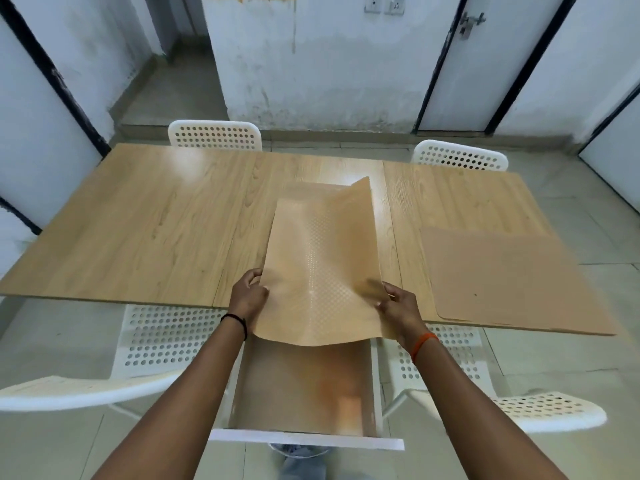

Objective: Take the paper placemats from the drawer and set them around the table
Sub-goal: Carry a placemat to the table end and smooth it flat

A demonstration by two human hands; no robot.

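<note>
Both hands hold one paper placemat [322,265] above the near edge of the wooden surface [156,223], just in front of the open drawer [304,438]. The left hand [247,294] has its grip pinched on the mat's left edge, thumb on top and fingers curled beneath. The right hand [398,306] has its grip pinched on the mat's right edge in the same way. The mat is thin and tan with a dotted pattern; it sags between the two hands, its near end drooping over the drawer, and its far right corner curls upward over the middle of the surface.

Right of the held mat, a stack of darker brown placemats [509,278] lies flat on the surface near its near right corner, edges slightly uneven.

The drawer is pulled out toward the person from under the surface; its white front is nearest the camera, and its brownish floor shows below the held mat. Whether more mats lie inside cannot be told.

A black band [239,323] circles the left wrist and an orange band [424,344] the right. White perforated chairs stand either side of the drawer, left [162,337] and right [460,362], and two more [214,135] [459,155] stand at the far side of the surface.
</note>
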